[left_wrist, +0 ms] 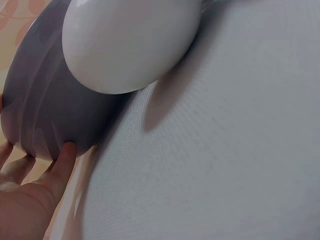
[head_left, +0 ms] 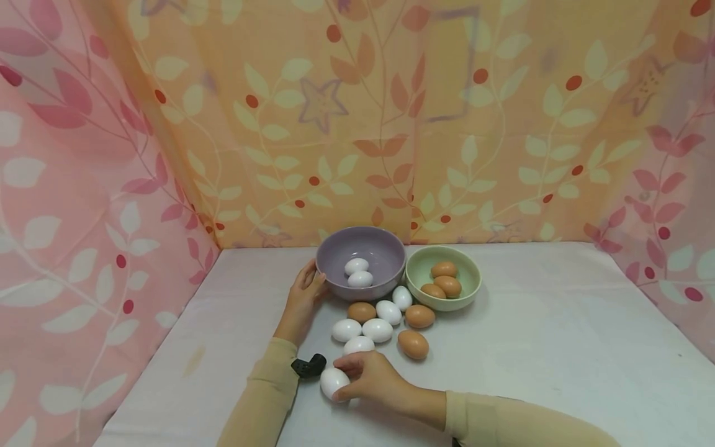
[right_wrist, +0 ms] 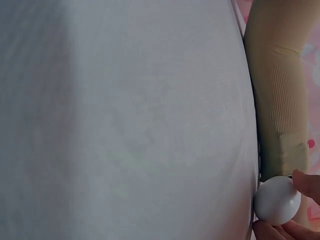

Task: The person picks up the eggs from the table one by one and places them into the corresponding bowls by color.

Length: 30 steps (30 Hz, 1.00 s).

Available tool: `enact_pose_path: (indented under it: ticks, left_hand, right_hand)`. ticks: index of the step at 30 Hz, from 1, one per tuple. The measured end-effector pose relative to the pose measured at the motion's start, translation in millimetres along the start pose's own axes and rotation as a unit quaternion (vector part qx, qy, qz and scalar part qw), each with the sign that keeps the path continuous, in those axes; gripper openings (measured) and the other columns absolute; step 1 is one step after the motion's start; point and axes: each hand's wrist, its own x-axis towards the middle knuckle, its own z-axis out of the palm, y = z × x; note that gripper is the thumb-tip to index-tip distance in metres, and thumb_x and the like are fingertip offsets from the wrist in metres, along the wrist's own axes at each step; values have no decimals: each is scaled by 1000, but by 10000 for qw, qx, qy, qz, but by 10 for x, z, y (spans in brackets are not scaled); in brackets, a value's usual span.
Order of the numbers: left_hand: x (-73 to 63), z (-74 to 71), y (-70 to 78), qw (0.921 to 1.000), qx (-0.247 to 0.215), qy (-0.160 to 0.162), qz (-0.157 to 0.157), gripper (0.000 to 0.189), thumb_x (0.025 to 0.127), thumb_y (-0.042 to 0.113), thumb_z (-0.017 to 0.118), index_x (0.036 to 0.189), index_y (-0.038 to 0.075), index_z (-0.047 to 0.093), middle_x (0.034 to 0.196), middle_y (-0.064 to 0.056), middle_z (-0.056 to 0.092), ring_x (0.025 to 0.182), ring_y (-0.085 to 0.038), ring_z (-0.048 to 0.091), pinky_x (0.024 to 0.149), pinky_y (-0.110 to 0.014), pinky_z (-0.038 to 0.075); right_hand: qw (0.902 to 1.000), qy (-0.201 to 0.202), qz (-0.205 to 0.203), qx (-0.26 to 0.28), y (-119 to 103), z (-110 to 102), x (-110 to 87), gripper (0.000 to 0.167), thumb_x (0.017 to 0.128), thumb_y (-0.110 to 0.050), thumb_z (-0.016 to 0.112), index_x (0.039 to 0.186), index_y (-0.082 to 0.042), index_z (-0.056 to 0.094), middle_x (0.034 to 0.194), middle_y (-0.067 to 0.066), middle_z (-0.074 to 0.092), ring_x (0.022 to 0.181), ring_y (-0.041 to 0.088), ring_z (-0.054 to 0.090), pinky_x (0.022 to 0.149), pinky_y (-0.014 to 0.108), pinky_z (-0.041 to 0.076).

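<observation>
White egg point(head_left: 334, 383) is pinched by the right hand point(head_left: 381, 380), thumb and fingers, near side of the worktop point(head_left: 536, 335), just beside the left sleeve point(head_left: 262, 392). Purple bowl point(head_left: 386, 251)'s farther out, slightly rightward, left hand point(head_left: 300, 303) fingers kinda spread against its outside.

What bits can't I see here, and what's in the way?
Head view: part of one white egg, behind the right hand.
Left wrist view: part of the purple bowl, behind a close white egg.
Right wrist view: most of the right hand, past the edge.
</observation>
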Motion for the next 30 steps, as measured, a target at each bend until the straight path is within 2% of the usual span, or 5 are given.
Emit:
enact_pose_path:
  ticks: [16, 24, 28, 30]
  left_hand:
    - [-17, 5, 26, 9999, -115, -40, -11, 58, 104, 19, 54, 156, 16, 29, 165, -5, 25, 147, -23, 35, 116, -51, 38]
    - [-10, 6, 22, 9999, -93, -36, 34, 58, 103, 20, 55, 155, 16, 31, 163, -4, 29, 145, -22, 37, 116, -49, 38]
    - [-14, 4, 19, 10000, -7, -47, 38, 57, 104, 19, 53, 156, 16, 30, 163, -3, 29, 146, -22, 37, 115, -49, 39]
    - [-13, 0, 14, 10000, 10, -53, 47, 57, 104, 18, 53, 156, 16, 29, 164, -4, 29, 146, -21, 36, 115, -49, 39]
  right_hand:
    - [9996, 104, 74, -239, -57, 15, -33, 41, 71, -6, 84, 110, 1, 73, 103, 10, 76, 99, 19, 70, 84, 19, 54]
    - [9991, 237, -204, -300, -258, -179, -59, 41, 72, -11, 85, 111, -3, 74, 104, 9, 76, 100, 15, 70, 82, 17, 52]
    - [9995, 288, -96, -128, -356, -299, -45, 42, 74, -10, 84, 114, -2, 72, 108, 11, 75, 102, 17, 69, 79, 18, 53]
    - [9989, 385, 23, -251, -400, -358, -24, 43, 75, -14, 84, 115, -5, 73, 109, 9, 76, 105, 16, 69, 79, 20, 52]
